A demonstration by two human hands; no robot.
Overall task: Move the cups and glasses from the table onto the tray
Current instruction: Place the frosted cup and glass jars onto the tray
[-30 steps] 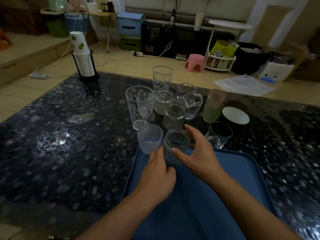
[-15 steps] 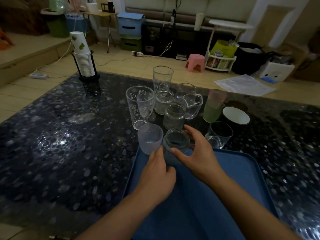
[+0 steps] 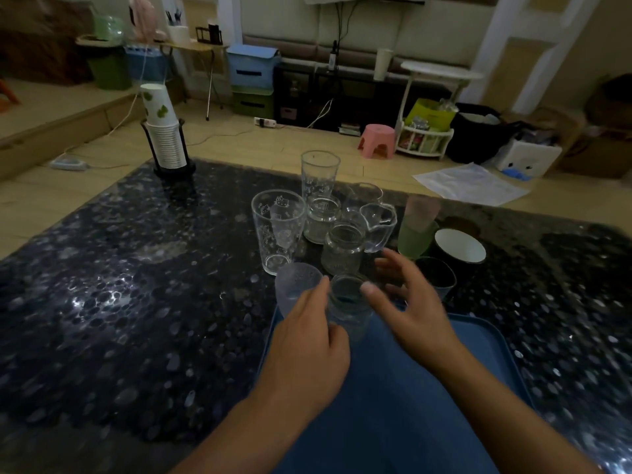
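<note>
The left hand (image 3: 307, 340) holds a small glass jar (image 3: 349, 302) at the blue tray's (image 3: 478, 350) far edge. The right hand (image 3: 410, 302) is spread open. Most glasses wait on the table (image 3: 136, 302).

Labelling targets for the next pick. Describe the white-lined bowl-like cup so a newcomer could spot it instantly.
Start at the blue tray at the near edge of the dark pebble-patterned table, then look past its far right corner. There, right of the green cup and behind a dark glass, sits the cup. It alone is low, wide and opaque, dark outside with a bright white inside; its neighbours are taller.
</note>
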